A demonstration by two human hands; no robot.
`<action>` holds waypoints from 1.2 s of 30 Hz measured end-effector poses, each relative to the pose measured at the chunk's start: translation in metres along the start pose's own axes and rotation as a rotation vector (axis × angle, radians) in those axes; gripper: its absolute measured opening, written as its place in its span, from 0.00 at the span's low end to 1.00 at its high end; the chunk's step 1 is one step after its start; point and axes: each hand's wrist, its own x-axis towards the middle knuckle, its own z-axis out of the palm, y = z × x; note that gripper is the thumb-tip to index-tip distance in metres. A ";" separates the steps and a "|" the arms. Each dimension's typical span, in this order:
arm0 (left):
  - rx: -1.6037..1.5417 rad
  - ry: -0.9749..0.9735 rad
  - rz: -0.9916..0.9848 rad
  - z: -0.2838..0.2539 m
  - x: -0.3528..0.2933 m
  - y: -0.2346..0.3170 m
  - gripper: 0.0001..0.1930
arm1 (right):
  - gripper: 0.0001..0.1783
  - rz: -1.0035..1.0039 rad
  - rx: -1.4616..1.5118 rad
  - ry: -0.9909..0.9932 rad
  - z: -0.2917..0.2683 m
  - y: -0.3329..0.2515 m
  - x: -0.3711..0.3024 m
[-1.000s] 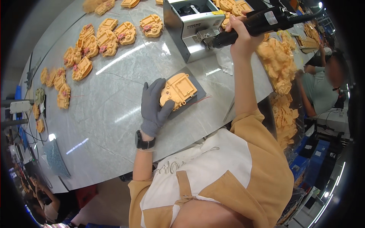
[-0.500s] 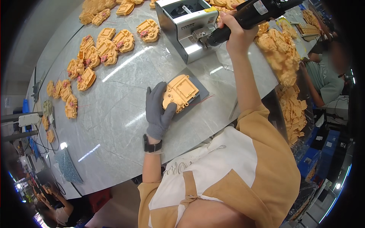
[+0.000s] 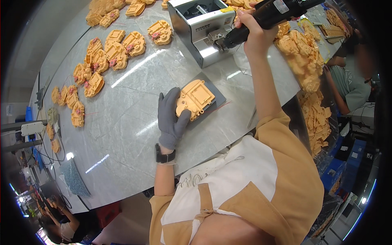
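Observation:
My left hand [image 3: 172,114], in a grey glove, grips an orange plastic housing [image 3: 197,98] by its left side, thumb on top and fingers along the far edge. The housing lies on a dark flat pad [image 3: 216,95], with a thin red wire beside it. My bare right hand [image 3: 258,30] is wrapped round a black electric screwdriver [image 3: 267,18]. The screwdriver's tip is at the front of a silver screw feeder [image 3: 206,32], where a small metal bracket hides the bit.
Several orange housings with pink parts [image 3: 116,55] lie at the left of the grey table [image 3: 134,163]. Heaps of orange parts [image 3: 302,57] stand to the right of my right arm. A bluish textured mat [image 3: 73,177] lies near the left edge. A co-worker [image 3: 353,85] sits at the far right.
The whole view shifts very slightly. Both hands, the housing and the screwdriver keep their places relative to each other.

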 end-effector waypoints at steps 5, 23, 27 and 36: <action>0.003 -0.002 -0.006 0.000 0.000 0.000 0.31 | 0.05 -0.004 0.039 -0.006 0.001 0.000 0.000; 0.000 0.000 0.005 0.000 0.000 -0.001 0.29 | 0.06 -0.004 0.080 0.062 -0.003 0.004 0.000; -0.002 0.003 -0.002 0.000 -0.001 -0.001 0.30 | 0.07 0.010 0.065 0.069 -0.001 0.005 -0.001; -0.066 0.003 -0.020 0.003 -0.002 -0.002 0.30 | 0.05 0.019 0.179 0.118 -0.026 0.001 -0.002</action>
